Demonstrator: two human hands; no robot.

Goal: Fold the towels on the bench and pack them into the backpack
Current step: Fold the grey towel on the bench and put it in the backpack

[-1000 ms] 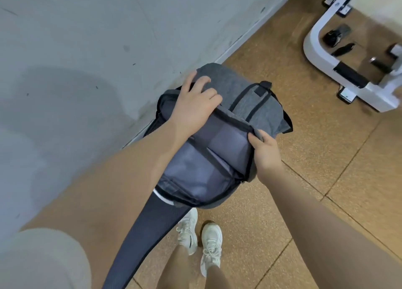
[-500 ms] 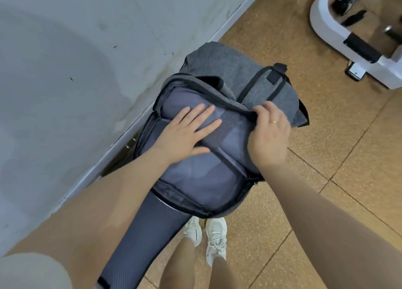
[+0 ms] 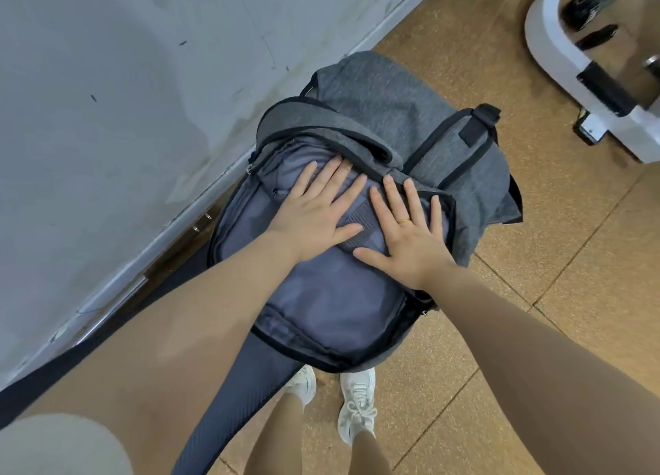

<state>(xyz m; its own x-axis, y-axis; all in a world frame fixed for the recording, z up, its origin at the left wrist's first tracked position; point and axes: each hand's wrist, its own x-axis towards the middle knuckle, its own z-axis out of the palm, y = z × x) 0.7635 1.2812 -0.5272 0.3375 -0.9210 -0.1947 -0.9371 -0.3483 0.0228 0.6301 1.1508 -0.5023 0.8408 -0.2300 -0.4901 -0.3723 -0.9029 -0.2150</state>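
1. Left hand (image 3: 314, 217) lies flat, fingers straight and spread, pressing the lining inside the backpack (image 3: 389, 99); right hand (image 3: 410, 238) likewise, beside it, wearing a ring (image 3: 404, 221).
2. The backpack lies unzipped, above the white shoes (image 3: 357, 403); no readable writing.

One head-worn camera looks steeply down from above. It sits close over the open backpack (image 3: 375, 203), floor (image 3: 535, 331) and shoes beneath.

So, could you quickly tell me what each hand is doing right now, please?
Left hand: open, fingers flat, pressing on the backpack lining.
Right hand: open, fingers spread, pressing beside it.
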